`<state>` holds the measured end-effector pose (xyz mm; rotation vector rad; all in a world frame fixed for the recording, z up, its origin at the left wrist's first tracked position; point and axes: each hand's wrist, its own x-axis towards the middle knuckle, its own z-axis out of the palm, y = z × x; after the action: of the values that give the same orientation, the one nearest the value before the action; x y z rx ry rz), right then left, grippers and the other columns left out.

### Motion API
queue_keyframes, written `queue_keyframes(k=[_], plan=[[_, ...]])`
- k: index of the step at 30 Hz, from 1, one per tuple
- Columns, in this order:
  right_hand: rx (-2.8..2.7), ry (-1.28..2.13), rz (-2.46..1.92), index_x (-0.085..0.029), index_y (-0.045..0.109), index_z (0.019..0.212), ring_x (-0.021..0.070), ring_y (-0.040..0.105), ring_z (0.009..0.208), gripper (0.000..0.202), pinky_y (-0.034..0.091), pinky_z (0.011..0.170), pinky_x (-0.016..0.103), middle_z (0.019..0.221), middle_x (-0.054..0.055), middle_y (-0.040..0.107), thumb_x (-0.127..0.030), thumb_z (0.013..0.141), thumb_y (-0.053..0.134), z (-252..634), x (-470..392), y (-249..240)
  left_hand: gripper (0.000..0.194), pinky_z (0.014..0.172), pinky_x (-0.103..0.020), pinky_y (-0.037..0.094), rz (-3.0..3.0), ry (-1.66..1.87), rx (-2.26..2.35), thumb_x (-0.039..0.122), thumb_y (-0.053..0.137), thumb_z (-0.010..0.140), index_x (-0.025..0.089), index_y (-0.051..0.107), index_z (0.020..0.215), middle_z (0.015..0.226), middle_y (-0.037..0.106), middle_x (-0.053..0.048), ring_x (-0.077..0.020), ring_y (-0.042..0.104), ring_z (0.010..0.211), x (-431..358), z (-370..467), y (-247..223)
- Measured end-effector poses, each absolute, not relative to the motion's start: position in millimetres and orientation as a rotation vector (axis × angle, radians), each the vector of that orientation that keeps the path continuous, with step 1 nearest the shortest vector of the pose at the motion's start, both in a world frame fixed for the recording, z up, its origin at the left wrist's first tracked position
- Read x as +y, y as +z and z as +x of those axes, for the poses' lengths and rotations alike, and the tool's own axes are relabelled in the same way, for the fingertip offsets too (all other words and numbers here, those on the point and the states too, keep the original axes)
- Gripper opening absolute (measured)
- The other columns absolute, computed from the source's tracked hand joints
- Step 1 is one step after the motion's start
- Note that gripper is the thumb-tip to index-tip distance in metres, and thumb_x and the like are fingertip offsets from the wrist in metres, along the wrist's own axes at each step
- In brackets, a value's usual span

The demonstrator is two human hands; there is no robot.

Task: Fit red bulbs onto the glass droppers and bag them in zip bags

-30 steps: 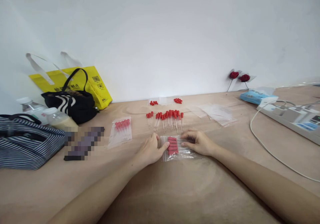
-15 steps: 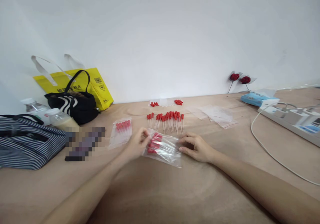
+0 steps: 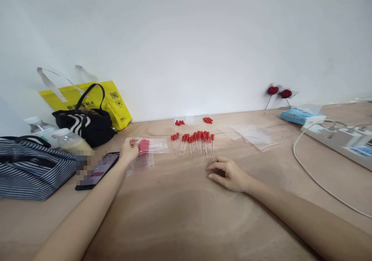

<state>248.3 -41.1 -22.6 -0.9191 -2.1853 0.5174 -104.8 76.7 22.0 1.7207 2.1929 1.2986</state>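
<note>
At the left of the work area, my left hand [image 3: 130, 150] pinches the end of a clear zip bag of red-topped droppers [image 3: 154, 146]. That bag lies crosswise over another clear bag [image 3: 141, 163], hiding much of it. My right hand [image 3: 226, 174] rests on the table with its fingers curved and apart, holding nothing. Beyond it, several loose droppers with red rubber bulbs [image 3: 200, 140] lie in a row, their clear tubes toward me. Flat empty-looking zip bags [image 3: 252, 135] are spread to the right of the row.
Small red bulbs [image 3: 207, 120] lie near the wall with clear tubes. On the left are a phone [image 3: 100, 170], a striped bag [image 3: 37, 168], bottles [image 3: 72, 140], a black bag [image 3: 87, 123] and a yellow bag [image 3: 119, 106]. A tissue pack [image 3: 300, 116] and power strip [image 3: 340, 139] stand right.
My left hand has carried the bag of droppers from the middle to the left, over the other bag. My right hand no longer touches it and has stayed in place.
</note>
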Motion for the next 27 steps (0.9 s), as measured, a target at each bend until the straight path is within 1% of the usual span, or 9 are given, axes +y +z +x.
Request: queue_keyframes(k=[4, 6, 12, 15, 17, 20, 22, 24, 27], plan=[[-2.189, 0.525, -0.918, -0.02, 0.061, 0.092, 0.0175, 0.055, 0.085, 0.017, 0.047, 0.075, 0.032, 0.093, 0.007, 0.059, -0.025, 0.077, 0.054, 248, -41, -23, 0.008, 0.081, -0.042, 0.038, 1.936, 1.182, 2.287, 0.014, 0.046, 0.069, 0.018, 0.05, 0.075, 0.08, 0.052, -0.008, -0.0274, 0.05, 0.09, 68, -91, 24], [-2.194, 0.519, -0.915, -0.02, 0.061, 0.092, 0.0173, 0.055, 0.085, 0.017, 0.046, 0.075, 0.032, 0.092, 0.007, 0.059, -0.025, 0.077, 0.054, 247, -42, -22, 0.011, 0.086, -0.046, 0.033, 2.092, 1.125, 2.274, 0.017, 0.046, 0.071, 0.017, 0.053, 0.079, 0.088, 0.051, -0.01, -0.0305, 0.044, 0.098, 63, -76, 26], [-2.183, 0.409, -1.007, -0.02, 0.062, 0.087, 0.0164, 0.055, 0.081, 0.015, 0.045, 0.072, 0.03, 0.088, 0.006, 0.06, -0.024, 0.078, 0.051, 252, -36, -23, 0.009, 0.083, -0.034, 0.034, 2.59, 0.832, 1.873, 0.025, 0.05, 0.073, 0.02, 0.058, 0.073, 0.086, 0.056, -0.005, -0.0237, 0.048, 0.092, 49, -10, 12], [-2.06, 0.174, -1.308, -0.02, 0.063, 0.081, 0.0187, 0.055, 0.079, 0.018, 0.043, 0.073, 0.033, 0.082, 0.007, 0.06, -0.024, 0.08, 0.046, 272, -16, -24, 0.009, 0.081, -0.032, 0.035, 2.67, 0.794, 1.773, 0.027, 0.051, 0.075, 0.021, 0.058, 0.075, 0.087, 0.056, -0.004, -0.0224, 0.048, 0.091, 45, 7, -1], [-1.967, -0.04, -1.587, -0.019, 0.064, 0.082, 0.0234, 0.053, 0.085, 0.019, 0.039, 0.078, 0.039, 0.088, 0.009, 0.061, -0.025, 0.079, 0.046, 289, 2, -23, 0.012, 0.079, -0.033, 0.035, 2.661, 0.801, 1.78, 0.029, 0.051, 0.076, 0.02, 0.059, 0.074, 0.086, 0.057, -0.005, -0.0227, 0.049, 0.089, 45, 9, -8], [-1.851, -0.227, -1.985, -0.017, 0.063, 0.092, 0.03, 0.049, 0.096, 0.029, 0.035, 0.078, 0.043, 0.097, 0.014, 0.059, -0.036, 0.078, 0.047, 308, 28, -21, 0.015, 0.077, -0.033, 0.037, 2.613, 0.827, 1.83, 0.03, 0.05, 0.078, 0.019, 0.059, 0.075, 0.085, 0.057, -0.006, -0.0232, 0.049, 0.087, 46, 6, -13], [-1.83, -0.268, -2.152, -0.015, 0.064, 0.093, 0.0308, 0.048, 0.096, 0.036, 0.035, 0.075, 0.041, 0.096, 0.017, 0.059, -0.041, 0.079, 0.045, 314, 43, -21, 0.014, 0.076, -0.034, 0.037, 2.594, 0.837, 1.848, 0.03, 0.051, 0.077, 0.018, 0.059, 0.078, 0.087, 0.057, -0.006, -0.0234, 0.049, 0.088, 46, 4, -14], [-1.834, -0.293, -2.218, -0.013, 0.065, 0.088, 0.0297, 0.049, 0.094, 0.035, 0.034, 0.074, 0.038, 0.092, 0.018, 0.06, -0.038, 0.081, 0.042, 314, 54, -22, 0.012, 0.077, -0.034, 0.037, 2.586, 0.842, 1.855, 0.029, 0.052, 0.076, 0.019, 0.059, 0.078, 0.087, 0.057, -0.005, -0.0231, 0.049, 0.089, 45, 3, -14], [-1.871, -0.336, -2.201, -0.01, 0.065, 0.082, 0.027, 0.051, 0.091, 0.028, 0.032, 0.073, 0.035, 0.089, 0.017, 0.061, -0.022, 0.081, 0.04, 311, 62, -25, 0.01, 0.077, -0.033, 0.038, 2.581, 0.855, 1.859, 0.028, 0.054, 0.075, 0.02, 0.059, 0.077, 0.087, 0.057, -0.004, -0.0227, 0.049, 0.089, 43, 3, -14]])
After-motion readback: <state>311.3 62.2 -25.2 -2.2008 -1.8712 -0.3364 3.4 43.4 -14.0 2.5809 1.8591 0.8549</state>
